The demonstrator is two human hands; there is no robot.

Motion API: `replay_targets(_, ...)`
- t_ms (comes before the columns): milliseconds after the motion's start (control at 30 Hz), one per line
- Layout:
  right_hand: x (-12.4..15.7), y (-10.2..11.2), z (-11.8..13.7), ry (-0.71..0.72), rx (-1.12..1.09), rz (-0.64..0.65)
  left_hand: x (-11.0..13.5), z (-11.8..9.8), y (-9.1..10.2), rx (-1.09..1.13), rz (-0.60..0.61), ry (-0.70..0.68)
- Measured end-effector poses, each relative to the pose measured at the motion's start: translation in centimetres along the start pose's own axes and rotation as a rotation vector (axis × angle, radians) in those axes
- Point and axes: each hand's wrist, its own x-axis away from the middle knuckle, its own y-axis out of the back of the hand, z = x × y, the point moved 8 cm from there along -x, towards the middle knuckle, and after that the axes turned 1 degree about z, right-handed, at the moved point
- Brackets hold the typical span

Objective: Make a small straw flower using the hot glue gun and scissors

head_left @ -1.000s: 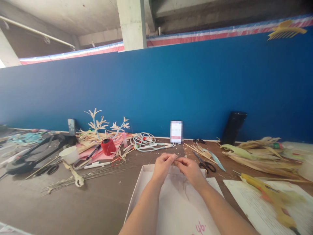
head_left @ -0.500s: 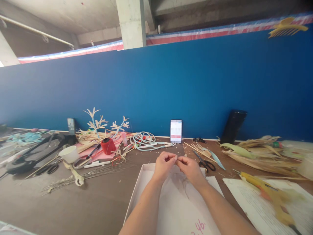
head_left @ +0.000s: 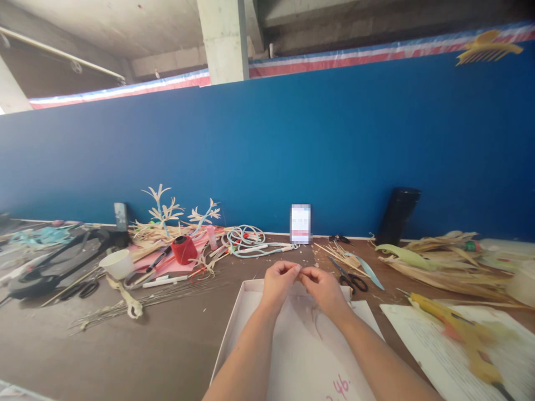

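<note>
My left hand [head_left: 278, 284] and my right hand [head_left: 322, 288] meet fingertip to fingertip over the far edge of a shallow white box [head_left: 238, 317]. Both are pinched closed. Whatever lies between the fingertips is too small to make out. A thin, pale curved strand [head_left: 316, 320] shows below the right hand, over the box; I cannot tell whether it hangs from the fingers. Handwritten pink marks are on the box's near part. Just right of my right hand lie black-handled scissors [head_left: 353, 281].
Left are a white cup [head_left: 117, 264], red thread spool [head_left: 184, 250], dried-leaf flowers [head_left: 161, 210] and coiled pale-blue cord [head_left: 246, 242]. Behind my hands leans a phone [head_left: 300, 224]. Right lie dried husks [head_left: 451, 273], a yellow glue gun [head_left: 463, 334] on printed paper [head_left: 412, 340], and a black cylinder [head_left: 397, 216].
Hardly anything differs. My fingertips stay pressed together, with only a very slight shift of the hands and of the whole view.
</note>
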Motion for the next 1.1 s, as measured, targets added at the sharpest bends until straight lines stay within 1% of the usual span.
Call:
replay_targets(300, 0.0, -0.1, -0.1, 0.036, 0.047, 0.009, 0.0, 0.2, -0.1, 0.058, -0.011, 0.023)
replay_targets(700, -0.1, -0.6, -0.6, 0.042, -0.001, 0.027, -0.1, 1.2, -0.7, 0.325, 0.031, 0.108)
replay_targets(1000, 0.0, -0.7, -0.2, 0.04, -0.027, 0.044, 0.0, 1.1, -0.6, 0.368, 0.018, 0.092)
replay_targets(1100, 0.1, -0.7, 0.0, 0.041, -0.03, 0.042, 0.1, 1.2, -0.8, 0.432, 0.034, 0.106)
